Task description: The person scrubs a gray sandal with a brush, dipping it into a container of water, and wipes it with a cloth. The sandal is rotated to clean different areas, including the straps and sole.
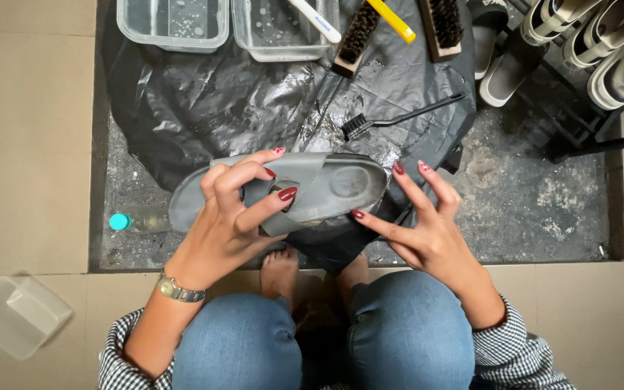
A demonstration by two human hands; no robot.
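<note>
Fingers [254, 180] of the left hand [229, 220] curl over the strap of a grey sandal [326, 189] and pinch it, thumb beneath and the other tips on top. Those of the right hand [427, 235] are spread and straight, open on nothing; one tip touches the sandal's lower edge near its heel end, the rest stand just off it.

Held in the air over the black sheet [218, 101], the sandal lies above the knees, at about the picture's centre. Its long axis runs from 9 o'clock to 3 o'clock, the heel cup toward 3. From the left hand it sits at 1 o'clock; from the right, at 10 o'clock. Only the left hand carries it.

At 12 o'clock from the sandal a thin black brush [399, 119] lies on the sheet, with tubs [175, 25] and wooden brushes [359, 36] beyond it, partly cut off by the frame. A small bottle [135, 220] lies at 9 o'clock.

Left palm and thumb hide the strap's middle, so a buckle cannot be made out. The toe end merges with a grey shape behind it; whether that is a second sandal is unclear.
</note>
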